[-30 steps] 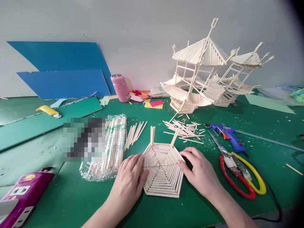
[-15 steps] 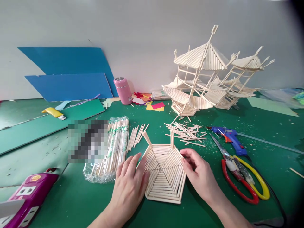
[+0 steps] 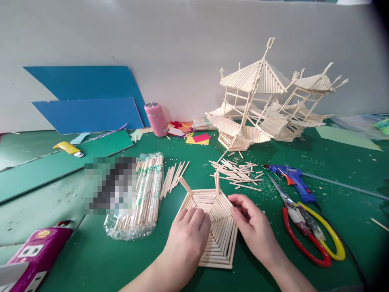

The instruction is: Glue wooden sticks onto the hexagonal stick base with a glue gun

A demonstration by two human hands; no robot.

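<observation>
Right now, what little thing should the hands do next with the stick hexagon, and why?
I'd probably reach the left hand to the row of loose sticks for another post. The hexagon has posts at its two far corners, but its near right corner is bare, and those sticks lie just beyond it.

No readable words or numbers, green print (image 3: 150, 172) on the stick pack (image 3: 148, 190) too blurred to make out, a label (image 3: 165, 130) low on the pink flask (image 3: 156, 119) too small to read, a yellow sticker (image 3: 43, 233) on the power strip (image 3: 50, 246) illegible
</observation>
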